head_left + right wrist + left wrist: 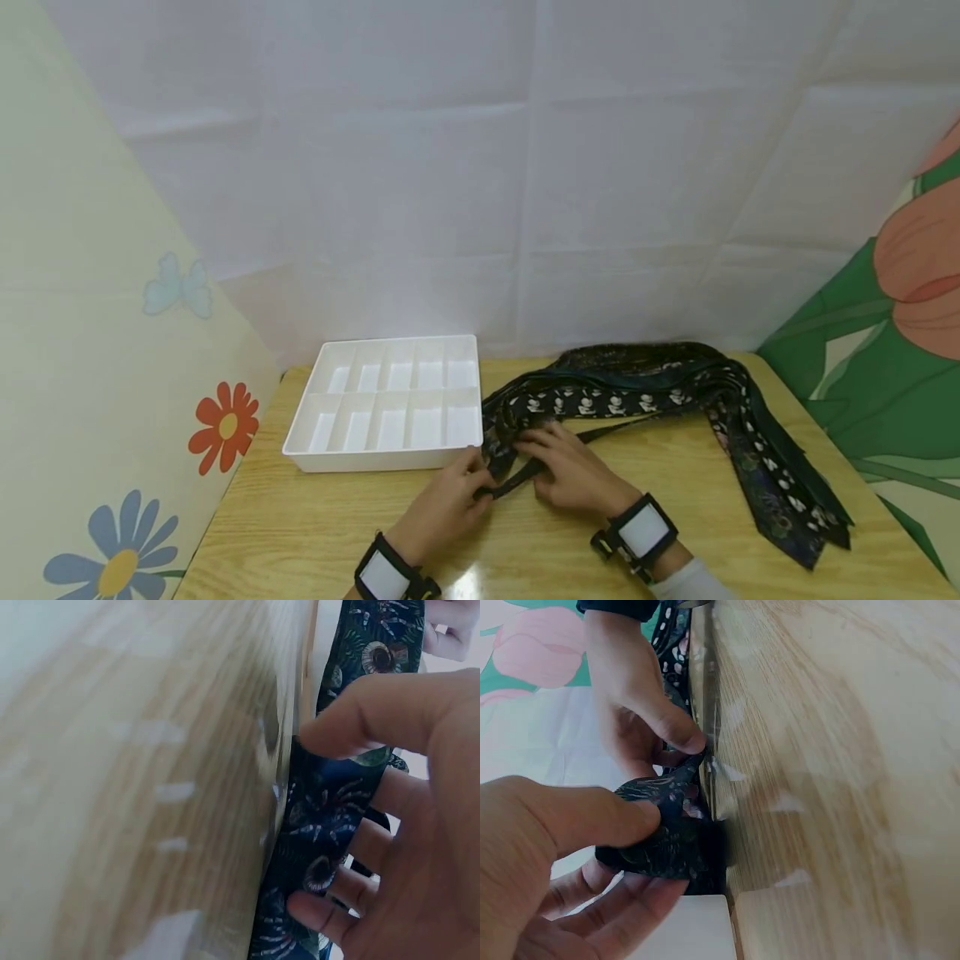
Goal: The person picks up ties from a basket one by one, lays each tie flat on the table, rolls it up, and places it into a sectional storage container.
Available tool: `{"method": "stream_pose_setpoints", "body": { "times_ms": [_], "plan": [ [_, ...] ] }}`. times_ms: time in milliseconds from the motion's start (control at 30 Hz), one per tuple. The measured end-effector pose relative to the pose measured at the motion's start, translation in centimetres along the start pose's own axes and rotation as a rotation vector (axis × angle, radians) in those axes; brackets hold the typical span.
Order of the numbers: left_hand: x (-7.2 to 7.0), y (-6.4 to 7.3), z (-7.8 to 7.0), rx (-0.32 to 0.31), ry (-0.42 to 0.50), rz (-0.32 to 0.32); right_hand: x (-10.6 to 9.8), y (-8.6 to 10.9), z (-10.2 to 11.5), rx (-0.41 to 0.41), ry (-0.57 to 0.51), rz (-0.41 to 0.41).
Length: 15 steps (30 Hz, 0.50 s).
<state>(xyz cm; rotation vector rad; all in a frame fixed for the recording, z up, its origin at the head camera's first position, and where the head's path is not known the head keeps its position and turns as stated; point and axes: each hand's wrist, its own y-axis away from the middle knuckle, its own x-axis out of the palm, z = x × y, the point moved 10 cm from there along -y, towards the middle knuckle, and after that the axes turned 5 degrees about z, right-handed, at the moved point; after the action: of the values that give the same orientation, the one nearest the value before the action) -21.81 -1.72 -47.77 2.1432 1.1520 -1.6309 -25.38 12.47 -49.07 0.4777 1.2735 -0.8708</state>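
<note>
Just in front of the tray's right corner, my left hand (446,504) pinches a dark patterned necktie (660,851) between thumb and fingers. In the left wrist view the cloth bends over between them. My right hand (573,471) holds the same tie a little farther right, thumb on the near edge and fingers along the other side. Seen from the right wrist, the tie (322,817) is dark blue-green with shell and spider-like prints. Behind the hands lies a bundle of dark neckties (615,406), its wide pointed ends hanging toward the front right.
A white tray (375,461) with two rows of compartments stands left of the ties, close by my left hand. Wooden tabletop (300,525) spreads in front. A white sheet (420,208) hangs behind, with flower-painted walls at left and right.
</note>
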Motion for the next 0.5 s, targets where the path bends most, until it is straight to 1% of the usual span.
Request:
{"method": "stream_pose_setpoints", "body": {
  "times_ms": [167, 333, 400, 500],
  "plan": [
    [-0.2, 0.1, -0.2, 0.024, 0.034, -0.006, 0.1, 0.0, -0.7, 0.051, 0.056, 0.018],
    [-0.4, 0.3, -0.4, 0.039, 0.052, 0.003, 0.3, -0.2, -1.9, 0.118, 0.090, 0.044],
    [-0.6, 0.4, -0.1, 0.020, 0.073, 0.005, 0.4, -0.2, -2.4, 0.144, 0.109, 0.057],
    [-0.7, 0.8, 0.8, -0.032, 0.129, 0.016, 0.4, -0.2, -2.9, 0.164, 0.124, 0.067]
  ]
}}
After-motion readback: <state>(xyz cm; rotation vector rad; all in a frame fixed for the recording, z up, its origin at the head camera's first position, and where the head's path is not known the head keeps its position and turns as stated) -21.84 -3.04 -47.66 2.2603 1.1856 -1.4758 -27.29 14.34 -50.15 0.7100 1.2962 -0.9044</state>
